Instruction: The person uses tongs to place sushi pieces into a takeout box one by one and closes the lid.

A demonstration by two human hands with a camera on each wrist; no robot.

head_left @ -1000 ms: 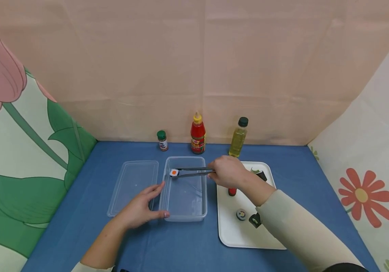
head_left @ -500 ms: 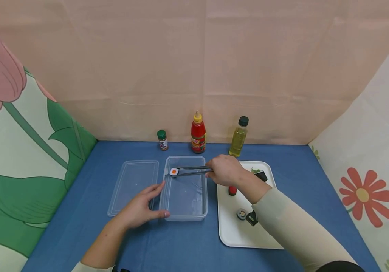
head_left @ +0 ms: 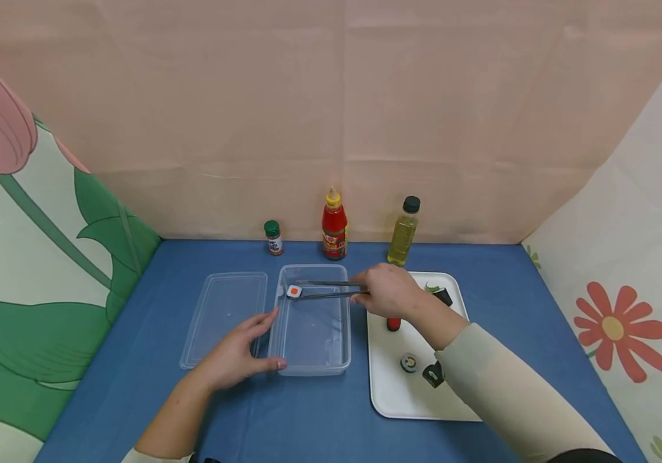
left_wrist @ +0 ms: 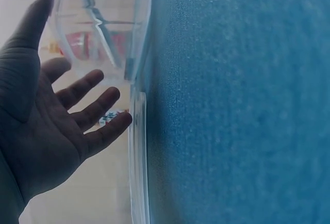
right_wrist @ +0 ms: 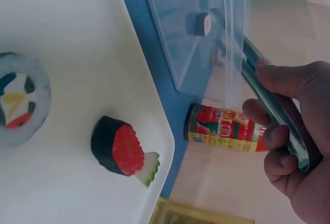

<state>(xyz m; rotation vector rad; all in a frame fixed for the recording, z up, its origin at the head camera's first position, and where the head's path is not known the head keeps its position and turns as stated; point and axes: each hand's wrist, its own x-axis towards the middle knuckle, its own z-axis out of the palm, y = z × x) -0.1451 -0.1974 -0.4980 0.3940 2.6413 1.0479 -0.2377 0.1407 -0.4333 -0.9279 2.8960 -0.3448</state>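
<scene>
My right hand (head_left: 390, 292) grips metal tongs (head_left: 327, 296) reaching over the clear plastic container (head_left: 313, 334). A small sushi roll (head_left: 294, 291) with a white face and orange centre sits inside, at the container's back left. In the right wrist view the roll (right_wrist: 202, 24) stands in the container close to the tongs' tips, whose arms are spread; contact between them cannot be told. My left hand (head_left: 244, 354) has its fingers and thumb spread at the container's left side. In the left wrist view the left hand's palm (left_wrist: 56, 126) holds nothing.
A white tray (head_left: 388, 392) on the right bears several sushi pieces, including a red-topped one (right_wrist: 118, 146). A clear lid (head_left: 223, 315) lies left. Behind stand a green-capped jar (head_left: 274, 239), red sauce bottle (head_left: 334, 228) and oil bottle (head_left: 403, 235).
The tongs' arms look slightly wider apart than before, while the roll stays at the container's back left. My left hand keeps its place; the whole view shifts a little.
</scene>
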